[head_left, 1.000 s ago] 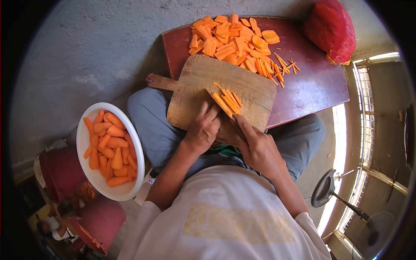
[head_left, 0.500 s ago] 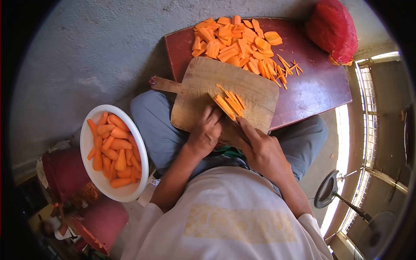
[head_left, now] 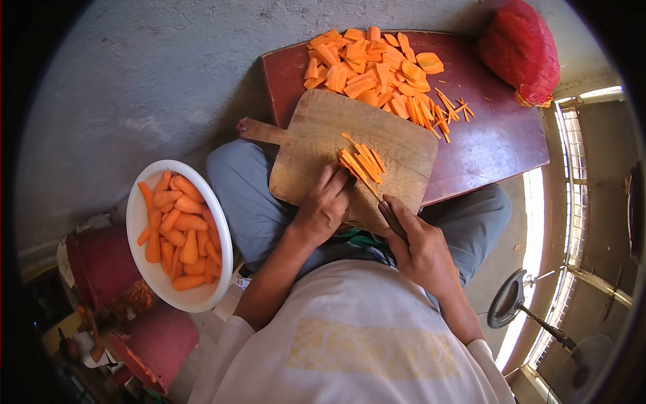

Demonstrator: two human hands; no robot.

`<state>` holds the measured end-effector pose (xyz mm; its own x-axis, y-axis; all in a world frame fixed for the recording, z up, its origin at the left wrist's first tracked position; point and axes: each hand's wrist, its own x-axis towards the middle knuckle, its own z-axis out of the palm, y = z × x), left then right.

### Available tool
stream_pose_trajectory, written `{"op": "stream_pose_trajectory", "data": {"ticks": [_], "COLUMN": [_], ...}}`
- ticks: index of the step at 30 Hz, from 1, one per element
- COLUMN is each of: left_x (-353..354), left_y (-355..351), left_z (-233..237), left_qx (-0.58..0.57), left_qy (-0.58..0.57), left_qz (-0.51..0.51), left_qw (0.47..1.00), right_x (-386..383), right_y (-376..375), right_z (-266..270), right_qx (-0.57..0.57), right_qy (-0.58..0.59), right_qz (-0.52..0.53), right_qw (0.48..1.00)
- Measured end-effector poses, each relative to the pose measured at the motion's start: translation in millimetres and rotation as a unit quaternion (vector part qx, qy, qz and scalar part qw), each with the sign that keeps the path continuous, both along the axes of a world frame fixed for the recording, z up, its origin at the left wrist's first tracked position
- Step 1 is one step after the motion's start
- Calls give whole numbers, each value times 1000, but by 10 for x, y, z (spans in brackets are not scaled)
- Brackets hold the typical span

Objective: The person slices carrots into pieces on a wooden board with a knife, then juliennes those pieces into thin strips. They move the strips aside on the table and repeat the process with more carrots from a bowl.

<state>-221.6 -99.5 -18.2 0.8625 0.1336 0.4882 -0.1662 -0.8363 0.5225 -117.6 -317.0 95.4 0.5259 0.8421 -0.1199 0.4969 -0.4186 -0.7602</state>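
Observation:
A wooden cutting board (head_left: 306, 151) lies across my lap, its handle pointing left. Thin carrot sticks (head_left: 369, 163) are bunched near its middle. My right hand (head_left: 422, 246) is wrapped round the dark handle of a knife (head_left: 392, 221), whose blade runs up and left beside the sticks. With fingers bent and pressed together, my left hand (head_left: 324, 207) grips a carrot piece (head_left: 348, 163) at the blade's left side; the fingers hide much of that piece. Flat carrot slices (head_left: 363, 67) are heaped beyond the board, with more cut sticks (head_left: 431, 116) at the heap's lower right.
A dark red table (head_left: 494, 145) carries the heap and a red sack (head_left: 521, 50). On my left is a white bowl (head_left: 225, 269) of whole peeled carrots (head_left: 182, 232). Red buckets (head_left: 158, 340) and another person (head_left: 87, 347) are at lower left. A fan (head_left: 585, 363) stands right.
My right hand and the knife have moved slightly right and down. My left fingers have shifted a little right against the carrot. The whole view has shifted slightly.

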Motion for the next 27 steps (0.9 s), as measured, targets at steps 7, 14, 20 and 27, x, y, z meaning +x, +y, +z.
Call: {"op": "stream_pose_trajectory", "data": {"ticks": [7,14,20,27], "left_x": [-7,-59,82,100], "left_y": [33,35,-2,143], "left_z": [-15,-48,23,186], "left_qx": [14,15,-47,-142], "left_qy": [-5,41,-37,-73], "left_qz": [3,-4,64,197], "left_qw": [1000,999,996,967], "right_x": [-29,-22,26,20], "right_y": [101,120,-34,-44], "right_z": [-70,-121,-114,-195], "right_qx": [-18,-34,59,101], "right_qy": [-26,-34,-23,81], "right_qz": [18,31,-27,-6], "right_qw": [999,998,998,992]}}
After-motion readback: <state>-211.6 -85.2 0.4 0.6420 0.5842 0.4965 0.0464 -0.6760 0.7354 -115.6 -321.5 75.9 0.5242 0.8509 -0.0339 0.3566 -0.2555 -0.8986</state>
